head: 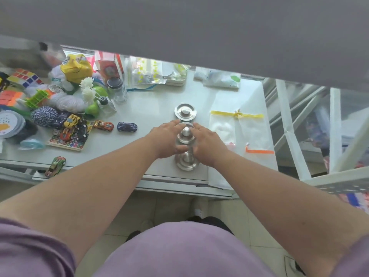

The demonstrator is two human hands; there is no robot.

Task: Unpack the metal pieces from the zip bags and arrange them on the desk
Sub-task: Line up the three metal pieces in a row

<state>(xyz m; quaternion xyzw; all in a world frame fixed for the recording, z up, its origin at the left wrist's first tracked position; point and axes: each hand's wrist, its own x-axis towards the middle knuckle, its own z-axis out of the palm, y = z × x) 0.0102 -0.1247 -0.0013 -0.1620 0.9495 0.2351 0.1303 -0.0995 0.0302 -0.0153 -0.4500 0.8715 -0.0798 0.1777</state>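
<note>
Nearest to me, at the front edge of the desk, sits 1 round metal piece with a raised knob in its middle, flat on the white surface. Just beyond it my left hand and right hand close in from either side on a middle metal piece, palms facing each other and fingers flat against its rim; both hands press on it rather than curl around it, and whether it rests on the desk or is lifted slightly I cannot tell. Past my fingertips lies a 3rd metal piece, a disc with a central knob, so the 3 form a line running away from me. To the right, 2 clear zip bags lie flat: the nearer orange-sealed bag, and farther off the yellow-sealed bag. To the left are toy cars, including a blue toy car and an orange toy car. Farther back stand a small glass jar and a puzzle cube.
</note>
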